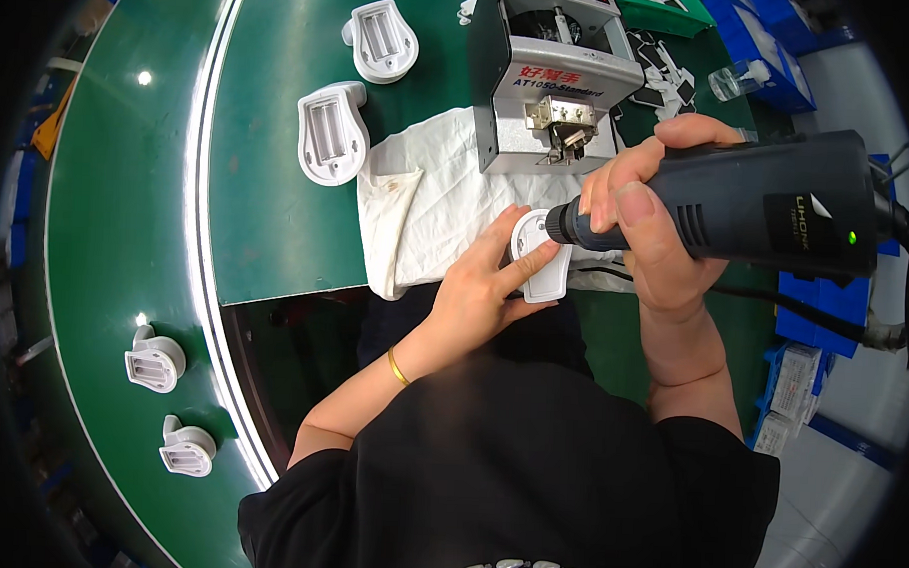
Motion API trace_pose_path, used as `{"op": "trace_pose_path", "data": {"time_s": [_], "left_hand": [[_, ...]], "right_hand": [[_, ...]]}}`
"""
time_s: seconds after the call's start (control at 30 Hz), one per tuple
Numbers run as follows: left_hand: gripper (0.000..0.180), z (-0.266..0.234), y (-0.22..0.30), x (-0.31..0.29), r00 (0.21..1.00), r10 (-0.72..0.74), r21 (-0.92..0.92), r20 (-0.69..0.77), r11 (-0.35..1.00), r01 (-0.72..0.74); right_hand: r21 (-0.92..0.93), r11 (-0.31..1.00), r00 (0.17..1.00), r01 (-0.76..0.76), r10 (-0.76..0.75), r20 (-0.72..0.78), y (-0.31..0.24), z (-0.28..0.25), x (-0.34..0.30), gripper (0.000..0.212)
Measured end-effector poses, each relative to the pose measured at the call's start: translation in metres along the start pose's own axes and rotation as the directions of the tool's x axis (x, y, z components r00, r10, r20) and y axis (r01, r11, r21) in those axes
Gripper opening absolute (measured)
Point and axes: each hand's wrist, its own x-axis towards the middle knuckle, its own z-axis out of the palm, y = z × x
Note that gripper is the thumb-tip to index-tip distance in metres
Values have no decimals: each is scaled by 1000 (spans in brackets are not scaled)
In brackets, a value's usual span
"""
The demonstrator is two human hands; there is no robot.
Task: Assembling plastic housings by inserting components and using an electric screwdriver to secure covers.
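My right hand (645,206) is wrapped round a black electric screwdriver (748,199) that lies almost level, its green light lit. The tool's tip points left and meets a white plastic housing (547,277) near its rounded end. My left hand (489,285) holds that housing at the table's front edge, thumb across its face and fingers along its left side. The screw, if any, under the tip is hidden. Under and behind the housing a white cloth (437,198) is spread, partly creased.
Behind the cloth stands a grey screw-feeder machine (551,87). Two white housings with battery bays, one nearer (332,135) and one farther (383,41), lie to its left. More such housings (156,359) sit on the green conveyor belt (126,222). A clear bottle (737,81) lies at right. A black cable (774,297) trails from the screwdriver.
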Motion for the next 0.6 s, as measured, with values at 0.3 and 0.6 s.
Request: {"op": "trace_pose_path", "data": {"time_s": [0.3, 0.6], "left_hand": [[76, 2, 2, -1, 1000, 8, 55, -5, 998, -8], [53, -12, 21, 7, 939, 276, 462, 204, 819, -341]], "right_hand": [[60, 998, 1000, -28, 28, 3, 6, 1, -4, 34], [361, 930, 934, 64, 71, -350, 13, -77, 33, 45]]}}
